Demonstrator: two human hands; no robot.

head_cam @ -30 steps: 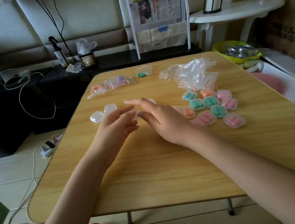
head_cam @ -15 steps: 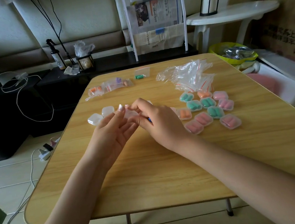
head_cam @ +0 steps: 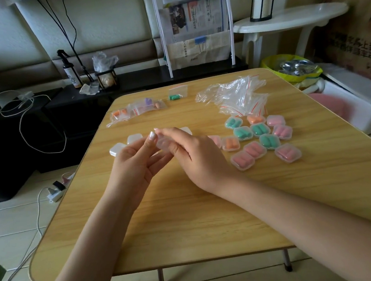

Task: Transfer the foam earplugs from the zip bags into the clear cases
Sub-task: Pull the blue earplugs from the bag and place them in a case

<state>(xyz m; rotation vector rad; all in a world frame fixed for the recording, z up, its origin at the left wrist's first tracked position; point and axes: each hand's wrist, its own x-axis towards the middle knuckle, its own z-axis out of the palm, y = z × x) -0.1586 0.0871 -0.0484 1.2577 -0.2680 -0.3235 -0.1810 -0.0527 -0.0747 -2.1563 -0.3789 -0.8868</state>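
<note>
Only unlabelled clear case (head_cam: 162, 143) between both hands' fingers (head_cam: 150, 143).

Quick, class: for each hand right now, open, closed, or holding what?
Left hand: fingers pinch the clear case.
Right hand: fingers also curled on the same clear case, held above the table.
</note>
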